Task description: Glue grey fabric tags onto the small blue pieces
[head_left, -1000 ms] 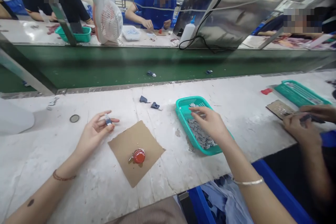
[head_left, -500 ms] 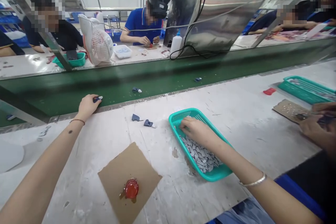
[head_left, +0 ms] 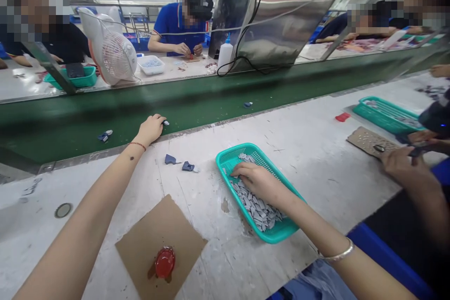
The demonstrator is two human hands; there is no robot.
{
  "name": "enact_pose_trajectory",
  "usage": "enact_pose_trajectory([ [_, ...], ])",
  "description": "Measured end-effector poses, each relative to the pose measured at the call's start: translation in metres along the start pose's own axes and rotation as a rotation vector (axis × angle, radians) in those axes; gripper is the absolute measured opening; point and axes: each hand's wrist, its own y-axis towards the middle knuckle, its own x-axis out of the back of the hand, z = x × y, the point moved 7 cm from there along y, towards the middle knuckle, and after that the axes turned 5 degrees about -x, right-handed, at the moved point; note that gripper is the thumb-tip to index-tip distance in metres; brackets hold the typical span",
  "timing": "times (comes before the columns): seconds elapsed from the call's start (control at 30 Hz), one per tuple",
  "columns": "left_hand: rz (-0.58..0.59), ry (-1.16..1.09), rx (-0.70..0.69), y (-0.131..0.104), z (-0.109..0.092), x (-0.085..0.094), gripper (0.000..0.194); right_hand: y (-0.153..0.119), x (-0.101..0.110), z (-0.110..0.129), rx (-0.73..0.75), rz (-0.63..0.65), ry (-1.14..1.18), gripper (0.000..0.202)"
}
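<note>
My left hand (head_left: 152,130) reaches over the near edge of the green belt, fingers closed around a small dark blue plastic piece with a white tip (head_left: 165,123), mostly hidden by them. Inside a turquoise basket (head_left: 225,187), my right hand (head_left: 258,182) is bent over many small grey-white strips (head_left: 258,211). Its fingertips are pinched; what they hold, if anything, I cannot make out. Two more dark blue pieces, one plain (head_left: 170,159) and one with a pale tip (head_left: 188,166), lie between the hands. Nearer me, a wet red disc (head_left: 165,262) sits on a cardboard square (head_left: 140,243).
Other blue pieces lie on the green belt (head_left: 197,103), one at left (head_left: 104,136) and one farther right (head_left: 248,104). A round cap (head_left: 63,210) is by my left forearm. At right, a co-worker's hands (head_left: 404,164) are near cardboard (head_left: 369,143) and another basket (head_left: 386,122).
My left hand has left one blue piece on the belt and moved right to another. My right hand stays in the basket, its fingers shifted slightly. The view has swung a little right.
</note>
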Motion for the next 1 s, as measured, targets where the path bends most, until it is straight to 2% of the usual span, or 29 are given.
enact_pose_trajectory([
  [0.13,-0.102,-0.234,0.134,-0.008,0.007,0.006,0.019,-0.005,0.010,0.000,-0.046,-0.061,0.063,0.035],
  [0.27,-0.181,-0.577,0.277,-0.037,0.010,0.013,0.021,-0.004,0.012,0.001,-0.162,-0.071,0.079,0.026],
  [0.43,-0.162,-1.014,0.401,-0.102,-0.006,0.016,0.017,0.002,0.003,0.001,-0.193,-0.021,0.037,0.023],
  [0.57,-0.107,-1.478,0.615,-0.165,-0.019,0.009,0.019,0.002,0.005,-0.004,-0.236,-0.024,-0.007,0.024],
  [0.67,-0.052,-1.555,0.676,-0.205,-0.029,0.007,0.018,0.004,0.008,-0.007,-0.262,-0.039,-0.045,0.022],
  [0.8,-0.099,-1.489,0.701,-0.250,-0.034,0.007,0.016,0.008,0.008,-0.009,-0.269,-0.046,-0.091,0.022],
  [0.9,-0.143,-1.513,0.686,-0.275,-0.037,0.002,0.022,0.009,0.006,-0.008,-0.273,-0.050,-0.126,0.026],
  [1.0,-0.169,-1.517,0.597,-0.291,-0.039,-0.002,0.027,0.009,0.003,-0.004,-0.280,-0.056,-0.157,0.026],
])
